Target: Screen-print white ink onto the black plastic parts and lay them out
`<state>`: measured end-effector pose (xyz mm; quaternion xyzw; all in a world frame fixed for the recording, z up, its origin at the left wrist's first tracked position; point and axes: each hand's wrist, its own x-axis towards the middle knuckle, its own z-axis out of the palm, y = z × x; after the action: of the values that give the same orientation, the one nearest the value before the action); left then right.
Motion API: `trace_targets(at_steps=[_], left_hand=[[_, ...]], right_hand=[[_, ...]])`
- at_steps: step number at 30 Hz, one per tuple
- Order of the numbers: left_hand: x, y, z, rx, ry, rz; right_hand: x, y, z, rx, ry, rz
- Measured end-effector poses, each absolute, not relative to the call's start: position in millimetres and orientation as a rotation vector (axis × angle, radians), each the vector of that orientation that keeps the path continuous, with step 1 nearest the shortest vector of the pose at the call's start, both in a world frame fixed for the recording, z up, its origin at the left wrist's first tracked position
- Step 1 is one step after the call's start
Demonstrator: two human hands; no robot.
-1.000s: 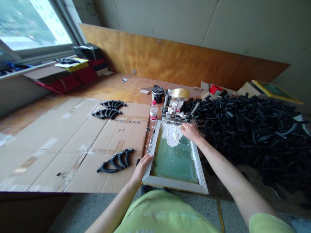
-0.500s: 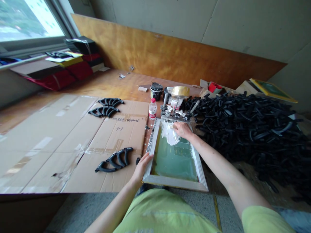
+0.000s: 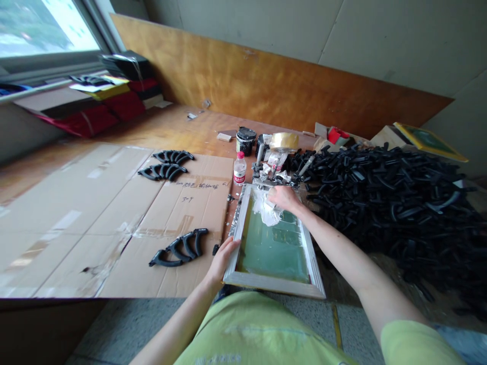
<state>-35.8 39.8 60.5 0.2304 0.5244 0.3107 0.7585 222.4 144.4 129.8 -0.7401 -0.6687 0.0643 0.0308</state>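
Observation:
A screen-printing frame (image 3: 274,288) with pale metal rails and a green mesh (image 3: 274,253) lies tilted in front of me. My left hand (image 3: 227,253) grips its left rail near the front corner. At the far end of the mesh, my right hand (image 3: 283,197) is closed on a small squeegee, mostly hidden under the fingers. Thick white ink (image 3: 269,217) is spread below and left of that hand. Behind the frame stands an ink-smeared metal clamp (image 3: 266,181).
Cardboard (image 3: 114,218) at left bears curved black plastic parts (image 3: 180,248). A red-capped bottle (image 3: 239,170), a black tub (image 3: 245,141) and a tape roll (image 3: 284,142) stand behind the frame. A large heap of black parts (image 3: 388,203) fills the right side.
My right hand has turned slightly, its knuckles now higher over the white ink. My left hand keeps its hold on the frame. The view has shifted slightly.

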Motion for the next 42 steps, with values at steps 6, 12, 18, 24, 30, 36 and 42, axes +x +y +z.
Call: trace_targets(at_steps=[6,12,18,24,30,36,42], left_hand=[[-41,40,49,0.676,1.075,0.657],[-39,41,32,0.830,1.100,0.684],[-39,42,28,0.853,1.093,0.670],[-42,43,22,0.888,1.096,0.646],[-44,43,16,0.944,1.091,0.625],[-42,43,19,0.939,1.114,0.637],[-43,41,52,0.883,1.108,0.639]], right_hand=[[237,143,120,-2.214,-2.075,0.122],[239,133,92,-2.133,-2.154,0.017],[230,108,79,-1.928,-2.313,-0.002],[244,68,87,-1.492,-2.643,0.216],[247,83,88,-1.598,-2.451,0.109],[242,56,66,-1.449,-2.494,0.028],[248,110,104,-1.753,-2.236,0.096]])
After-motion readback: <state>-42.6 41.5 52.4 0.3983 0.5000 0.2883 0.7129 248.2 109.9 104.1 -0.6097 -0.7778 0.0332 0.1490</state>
